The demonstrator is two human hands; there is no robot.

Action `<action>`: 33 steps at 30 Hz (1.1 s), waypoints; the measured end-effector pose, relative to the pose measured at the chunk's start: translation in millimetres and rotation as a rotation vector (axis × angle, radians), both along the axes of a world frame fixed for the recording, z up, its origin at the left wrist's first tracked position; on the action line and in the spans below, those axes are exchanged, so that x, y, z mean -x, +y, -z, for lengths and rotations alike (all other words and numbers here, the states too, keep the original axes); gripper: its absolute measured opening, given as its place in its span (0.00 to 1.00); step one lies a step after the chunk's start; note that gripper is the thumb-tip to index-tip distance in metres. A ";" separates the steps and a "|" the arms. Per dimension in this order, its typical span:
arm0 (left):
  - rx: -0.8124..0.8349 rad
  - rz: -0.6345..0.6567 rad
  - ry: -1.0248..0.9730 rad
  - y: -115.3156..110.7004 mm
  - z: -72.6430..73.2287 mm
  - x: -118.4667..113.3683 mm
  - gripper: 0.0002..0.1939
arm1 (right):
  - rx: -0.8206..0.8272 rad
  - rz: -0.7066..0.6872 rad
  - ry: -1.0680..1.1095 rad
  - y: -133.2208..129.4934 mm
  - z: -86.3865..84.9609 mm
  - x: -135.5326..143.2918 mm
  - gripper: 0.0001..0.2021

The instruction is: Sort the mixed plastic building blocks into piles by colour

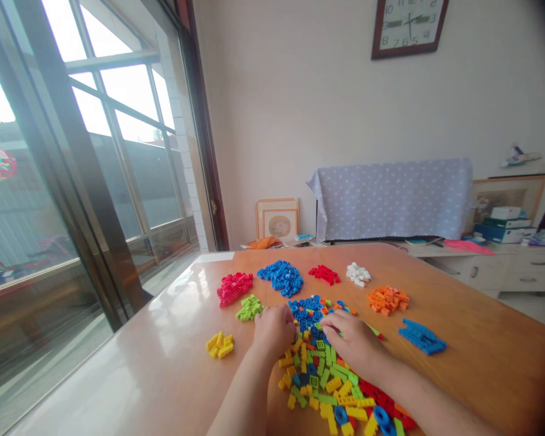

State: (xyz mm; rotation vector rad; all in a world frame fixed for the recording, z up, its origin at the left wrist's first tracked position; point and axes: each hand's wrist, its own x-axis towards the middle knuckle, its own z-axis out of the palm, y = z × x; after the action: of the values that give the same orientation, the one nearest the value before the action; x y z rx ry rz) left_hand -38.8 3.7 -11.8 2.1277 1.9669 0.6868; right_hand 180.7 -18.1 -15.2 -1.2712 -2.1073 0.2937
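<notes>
On the wooden table a large mixed pile of toy bricks (pixel 329 369) in yellow, green, blue and red spreads below and between my hands. My left hand (pixel 276 330) is at the pile's upper left edge, its fingers curled; what they hold, if anything, is hidden. Just left of it lies a small heap of light green bricks (pixel 249 307). My right hand (pixel 347 336) hovers at the pile's upper right, fingers bent and pressed together, near blue round pieces (pixel 306 313). Whether something small sits between its fingertips cannot be made out.
Sorted heaps ring the pile: yellow (pixel 220 345), pinkish red (pixel 234 288), blue (pixel 281 277), red (pixel 324 274), white (pixel 358 274) and orange (pixel 388 300). Long blue pieces (pixel 422 336) lie at the right. The table (pixel 163 363) stands beside a window.
</notes>
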 end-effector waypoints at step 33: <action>0.124 -0.233 -0.150 5.0 -6.1 11.9 0.09 | 0.176 0.134 -0.111 147.0 10.7 66.5 0.07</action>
State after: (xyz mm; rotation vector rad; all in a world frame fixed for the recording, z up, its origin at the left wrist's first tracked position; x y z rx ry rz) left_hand -50.7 8.7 -5.7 1.7412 2.1339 0.7167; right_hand 114.2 129.0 -25.9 -1.5564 -2.1136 0.3644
